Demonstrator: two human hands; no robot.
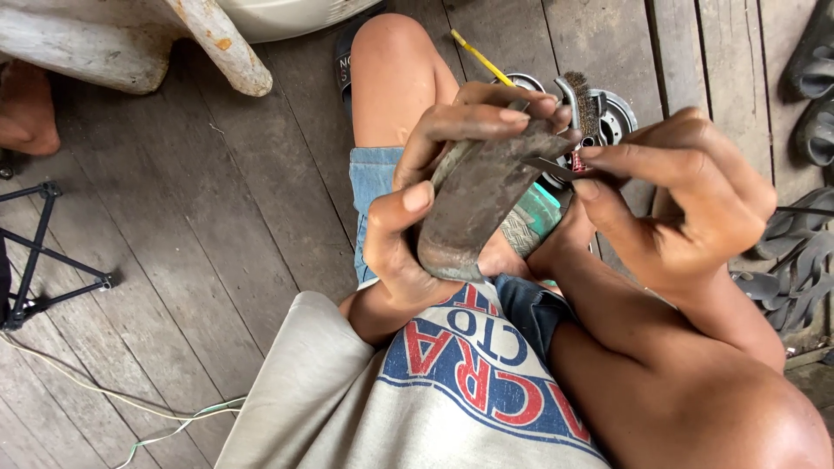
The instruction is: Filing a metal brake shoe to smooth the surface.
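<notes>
Left hand wrapped around curved, worn brake shoe, thumb on near face, fingers over far edge. Right hand just beside it, thumb and forefinger pinching thin metal blade, tip touching shoe's upper end. Beyond right hand: 1 wire brush, metal hub on plank floor.

No packages, signs or screens showed. The only lettering sat on the person's pale grey shirt — a printed patch low in the view, with a blue ground and red and white characters — partly hidden behind the forearms.
</notes>
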